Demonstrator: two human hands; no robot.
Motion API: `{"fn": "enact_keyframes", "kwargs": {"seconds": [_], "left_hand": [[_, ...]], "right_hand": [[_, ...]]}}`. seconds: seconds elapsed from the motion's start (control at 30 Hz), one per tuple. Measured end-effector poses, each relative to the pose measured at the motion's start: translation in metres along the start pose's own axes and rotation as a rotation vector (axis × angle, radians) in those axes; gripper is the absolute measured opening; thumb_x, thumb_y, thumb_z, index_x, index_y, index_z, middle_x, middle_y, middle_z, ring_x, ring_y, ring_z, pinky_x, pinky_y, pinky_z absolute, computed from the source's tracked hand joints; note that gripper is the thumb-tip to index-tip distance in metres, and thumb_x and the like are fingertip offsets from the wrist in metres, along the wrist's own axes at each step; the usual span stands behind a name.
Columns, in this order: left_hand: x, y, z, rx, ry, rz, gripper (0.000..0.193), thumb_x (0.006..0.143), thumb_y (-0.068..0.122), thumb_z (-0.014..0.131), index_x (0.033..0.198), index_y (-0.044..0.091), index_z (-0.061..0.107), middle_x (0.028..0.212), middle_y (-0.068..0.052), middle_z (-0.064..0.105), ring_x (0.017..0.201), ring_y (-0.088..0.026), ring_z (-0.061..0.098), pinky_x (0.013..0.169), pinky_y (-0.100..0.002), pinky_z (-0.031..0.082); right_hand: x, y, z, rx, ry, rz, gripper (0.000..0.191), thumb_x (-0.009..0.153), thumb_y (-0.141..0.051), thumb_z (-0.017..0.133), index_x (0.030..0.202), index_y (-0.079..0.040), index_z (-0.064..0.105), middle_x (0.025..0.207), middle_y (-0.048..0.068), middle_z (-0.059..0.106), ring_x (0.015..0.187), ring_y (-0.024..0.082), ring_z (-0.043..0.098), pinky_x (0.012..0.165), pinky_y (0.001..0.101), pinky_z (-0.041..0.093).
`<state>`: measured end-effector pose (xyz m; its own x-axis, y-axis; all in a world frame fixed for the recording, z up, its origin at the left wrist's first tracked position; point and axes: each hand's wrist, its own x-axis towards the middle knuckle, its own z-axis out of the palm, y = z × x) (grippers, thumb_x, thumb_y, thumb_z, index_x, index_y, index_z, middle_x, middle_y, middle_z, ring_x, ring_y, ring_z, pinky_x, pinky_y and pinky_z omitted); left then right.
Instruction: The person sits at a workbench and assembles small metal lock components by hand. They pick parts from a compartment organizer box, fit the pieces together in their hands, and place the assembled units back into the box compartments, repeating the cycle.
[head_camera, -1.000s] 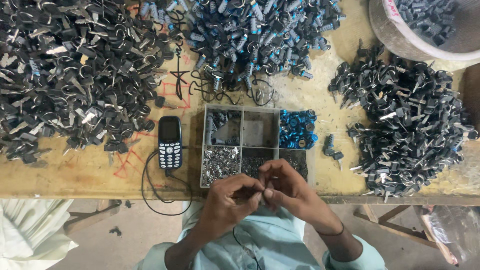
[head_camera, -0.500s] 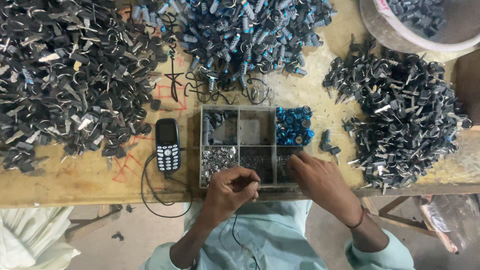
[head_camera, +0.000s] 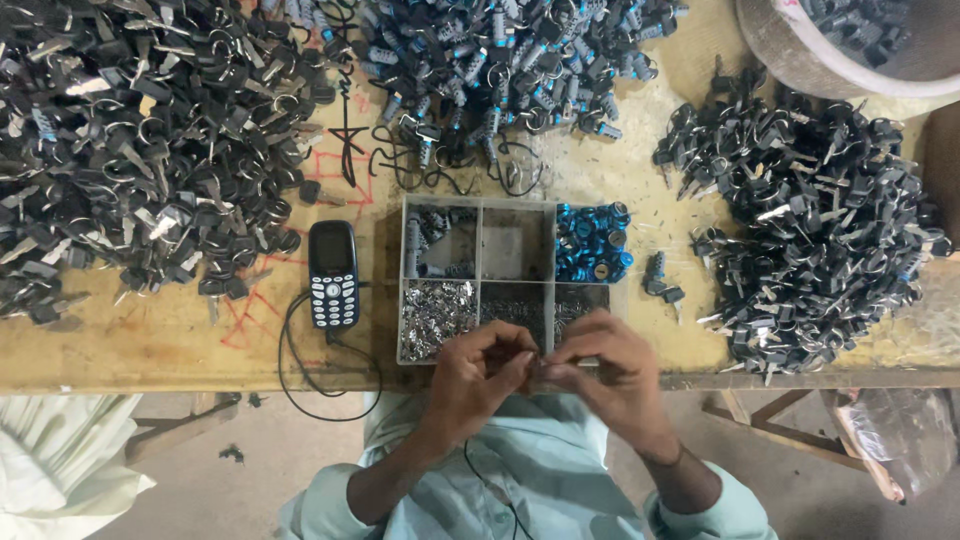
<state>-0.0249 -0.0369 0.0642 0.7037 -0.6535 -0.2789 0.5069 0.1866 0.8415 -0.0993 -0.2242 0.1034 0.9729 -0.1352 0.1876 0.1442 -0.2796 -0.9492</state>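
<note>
Wooden bench (head_camera: 150, 345) heaped with dark key piles at far left (head_camera: 130, 140), far middle and right (head_camera: 820, 230), compartment tray (head_camera: 505, 285) near the edge, phone (head_camera: 333, 272) left of it, left hand (head_camera: 480, 375) and right hand (head_camera: 605, 370) pressed together, fingertips pinched on a tiny part (head_camera: 538, 372) hardly made out, tray's near edge hidden by them.

A: What sort of place?
B: Small assembly workshop. Worn wooden bench (head_camera: 150, 345) w/ big heaps of black keys (head_camera: 130, 150), pile of blue-grey lock parts (head_camera: 500, 50).
A: Anything else?
B: Compartment tray (head_camera: 510, 285) of tiny metal bits, bucket (head_camera: 800, 70) of parts.
</note>
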Motion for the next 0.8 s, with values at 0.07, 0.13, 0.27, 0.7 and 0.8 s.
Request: {"fn": "enact_keyframes", "kwargs": {"seconds": [0.07,0.13,0.27,0.7,0.8], "left_hand": [[0.0,0.0,0.0,-0.189,-0.021,-0.045,0.017,0.096,0.009,0.066,0.107,-0.004,0.066,0.088,-0.01,0.072,0.076,-0.015,0.071,0.072,-0.03,0.062],[-0.001,0.001,-0.004,-0.249,-0.064,-0.008,0.018,0.097,0.008,0.065,0.109,-0.006,0.065,0.092,-0.012,0.073,0.079,-0.017,0.072,0.075,-0.033,0.063],[-0.006,0.007,-0.015,-0.205,-0.124,-0.06,0.019,0.099,0.007,0.066,0.111,-0.008,0.065,0.096,-0.012,0.072,0.085,-0.018,0.073,0.082,-0.034,0.063],[-0.011,0.008,-0.011,-0.286,-0.031,-0.001,0.02,0.101,0.01,0.066,0.115,-0.005,0.062,0.099,-0.011,0.072,0.09,-0.016,0.073,0.084,-0.034,0.065],[-0.011,0.005,-0.012,-0.265,-0.055,0.002,0.021,0.102,0.011,0.066,0.116,-0.005,0.063,0.1,-0.01,0.071,0.09,-0.016,0.073,0.086,-0.033,0.063]], "right_hand": [[-0.002,-0.002,0.015,-0.189,0.106,0.01,0.017,0.082,-0.002,0.082,0.096,-0.003,0.073,0.101,0.007,0.067,0.086,0.012,0.066,0.074,0.0234,0.054],[-0.002,-0.002,0.019,-0.209,0.12,0.057,0.015,0.082,-0.002,0.082,0.095,-0.003,0.073,0.101,0.007,0.067,0.084,0.01,0.067,0.072,0.0223,0.055],[-0.006,0.003,0.014,0.137,0.042,0.215,0.01,0.088,0.001,0.077,0.098,0.0,0.073,0.104,0.008,0.064,0.089,0.013,0.065,0.075,0.0258,0.056],[-0.018,0.013,0.055,0.628,0.29,0.311,0.005,0.101,0.0,0.067,0.105,0.003,0.067,0.109,0.006,0.058,0.086,0.011,0.059,0.072,0.0264,0.051],[-0.012,0.0,0.036,0.235,0.124,0.298,0.008,0.097,0.002,0.067,0.104,0.004,0.067,0.111,0.007,0.06,0.097,0.011,0.063,0.08,0.0265,0.055]]}}
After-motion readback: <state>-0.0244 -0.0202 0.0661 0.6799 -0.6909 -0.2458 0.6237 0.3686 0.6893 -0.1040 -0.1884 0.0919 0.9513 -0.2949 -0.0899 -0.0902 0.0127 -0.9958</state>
